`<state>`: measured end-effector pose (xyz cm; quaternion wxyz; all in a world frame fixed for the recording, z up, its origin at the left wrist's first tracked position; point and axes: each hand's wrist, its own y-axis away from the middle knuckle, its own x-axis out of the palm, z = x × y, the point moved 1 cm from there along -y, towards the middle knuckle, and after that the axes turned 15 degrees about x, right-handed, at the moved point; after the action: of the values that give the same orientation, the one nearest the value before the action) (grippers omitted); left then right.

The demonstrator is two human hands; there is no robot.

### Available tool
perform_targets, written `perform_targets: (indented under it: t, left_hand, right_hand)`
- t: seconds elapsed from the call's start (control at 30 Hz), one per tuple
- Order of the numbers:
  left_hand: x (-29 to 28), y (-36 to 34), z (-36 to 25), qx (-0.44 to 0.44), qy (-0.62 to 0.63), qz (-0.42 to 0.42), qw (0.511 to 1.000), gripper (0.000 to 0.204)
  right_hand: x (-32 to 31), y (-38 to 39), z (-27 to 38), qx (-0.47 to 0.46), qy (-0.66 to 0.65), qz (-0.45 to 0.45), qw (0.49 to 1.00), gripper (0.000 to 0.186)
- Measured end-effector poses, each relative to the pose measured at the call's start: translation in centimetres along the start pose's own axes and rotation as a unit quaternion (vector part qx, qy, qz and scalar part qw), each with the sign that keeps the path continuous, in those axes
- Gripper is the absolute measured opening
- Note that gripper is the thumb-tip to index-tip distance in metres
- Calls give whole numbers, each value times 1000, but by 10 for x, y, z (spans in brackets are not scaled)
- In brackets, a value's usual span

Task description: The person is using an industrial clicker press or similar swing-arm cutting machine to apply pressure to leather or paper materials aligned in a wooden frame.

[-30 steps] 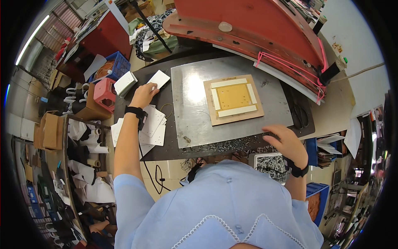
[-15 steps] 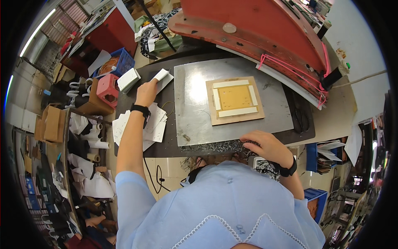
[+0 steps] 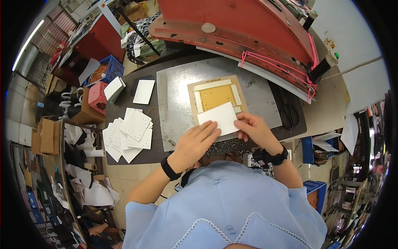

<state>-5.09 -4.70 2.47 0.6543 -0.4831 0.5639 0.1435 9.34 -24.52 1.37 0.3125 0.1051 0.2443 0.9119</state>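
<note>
A plain white rectangular sheet (image 3: 218,118) is held between my two hands, over the near part of a yellow cutting die (image 3: 213,98) framed with pale strips on a brown board. My left hand (image 3: 197,141) lies on the sheet's near left edge with fingers together. The right edge is pinched by my right hand (image 3: 253,126), thumb and fingers on its corner. Beneath the board is a grey metal plate (image 3: 176,99). Left of it lie a loose pile of white sheets with small holes (image 3: 134,124), a white sheet (image 3: 144,91) and a small white stack (image 3: 114,88).
A red machine arm (image 3: 232,29) with pink cord hangs over the table's far right. Black-handled scissors (image 3: 289,116) lie at the plate's right side. Dark scraps (image 3: 228,146) litter the near edge. A pink stool (image 3: 98,97) and a blue crate (image 3: 112,68) stand left.
My left hand has come from the stack at the left to the die, bringing a white sheet. My right hand has closed on that sheet's right edge. The whole view has shifted slightly.
</note>
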Motion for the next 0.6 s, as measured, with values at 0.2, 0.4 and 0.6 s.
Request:
perform_targets:
  t: [0.2,0.4,0.6]
  left_hand:
    - [13,3,47,-186,105,-74,974,33]
    - [19,-1,64,-206,133,-73,967,29]
    - [21,-5,67,-180,81,-49,979,28]
  right_hand:
    - [-27,-38,12,-37,-26,-99,994,26]
    - [-24,-67,16,-41,-30,-83,995,26]
    - [-26,-68,14,-27,-34,-78,996,25]
